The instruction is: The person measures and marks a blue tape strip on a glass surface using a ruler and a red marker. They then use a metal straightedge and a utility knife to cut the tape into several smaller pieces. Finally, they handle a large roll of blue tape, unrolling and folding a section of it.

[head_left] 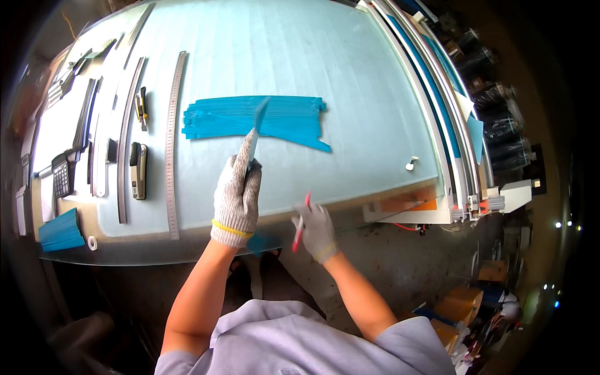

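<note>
My left hand (239, 194), in a knitted white glove with a yellow cuff, is closed on a thin pale blue strip (259, 115) that stands up past the fingertips, with the index finger stretched along it. Behind the strip's tip, a flat bundle of bright blue strips (294, 119) lies on the table, some fanned out at the right end. My right hand (315, 228), also gloved and slightly blurred, is off the table's near edge. It grips a slim red pen-like tool (297, 240), whose exact kind I cannot make out.
Left of the bundle lie a long steel ruler (174, 137), a stapler (138, 172), a yellow-black utility knife (142, 109) and a calculator (62, 176). More blue strips (61, 231) rest beside a tape roll (93, 243). A metal rail machine (437, 106) borders the right side.
</note>
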Tool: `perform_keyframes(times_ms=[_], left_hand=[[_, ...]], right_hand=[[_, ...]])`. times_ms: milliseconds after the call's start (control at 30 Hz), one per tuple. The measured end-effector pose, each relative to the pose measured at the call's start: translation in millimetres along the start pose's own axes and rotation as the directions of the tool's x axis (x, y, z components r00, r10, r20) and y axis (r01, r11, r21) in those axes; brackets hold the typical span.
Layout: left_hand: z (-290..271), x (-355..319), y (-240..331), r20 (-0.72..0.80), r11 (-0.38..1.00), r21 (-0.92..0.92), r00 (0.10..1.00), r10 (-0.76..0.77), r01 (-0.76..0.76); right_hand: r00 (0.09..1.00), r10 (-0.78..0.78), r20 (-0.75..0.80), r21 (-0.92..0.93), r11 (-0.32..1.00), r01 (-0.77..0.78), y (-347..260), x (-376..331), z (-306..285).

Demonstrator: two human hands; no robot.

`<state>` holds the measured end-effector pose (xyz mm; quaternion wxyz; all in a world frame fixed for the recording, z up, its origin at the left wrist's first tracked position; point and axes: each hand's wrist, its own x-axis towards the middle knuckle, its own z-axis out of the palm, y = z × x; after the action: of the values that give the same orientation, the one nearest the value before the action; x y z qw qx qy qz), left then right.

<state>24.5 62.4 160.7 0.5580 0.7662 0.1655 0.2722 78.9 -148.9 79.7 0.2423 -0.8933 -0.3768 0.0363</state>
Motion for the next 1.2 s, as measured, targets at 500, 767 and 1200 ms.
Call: perform_keyframes(times_ms=[500,767,1200], left_hand=[[3.1,-36.8,36.6,-0.017,0.613,0.774,0.963,0.269,-0.158],[12.1,-46.5,39.7,0.001,0.627,0.763,0.972,0.236,-0.153],[-21.8,-16.4,47.2,-0.075,0.33,-0.944,0.969,-0.236,0.008]], right_hand=[[0.899,0.422,-0.114,0.941,0.336,-0.038,-115.3,47.5,-93.5],[0.857,0.505,-0.106,0.928,0.36,-0.097,-115.6,40.5,-103.8],[0.996,-0.084,-0.033,0.551,0.83,0.088,-56.4,28.2,-60.9]])
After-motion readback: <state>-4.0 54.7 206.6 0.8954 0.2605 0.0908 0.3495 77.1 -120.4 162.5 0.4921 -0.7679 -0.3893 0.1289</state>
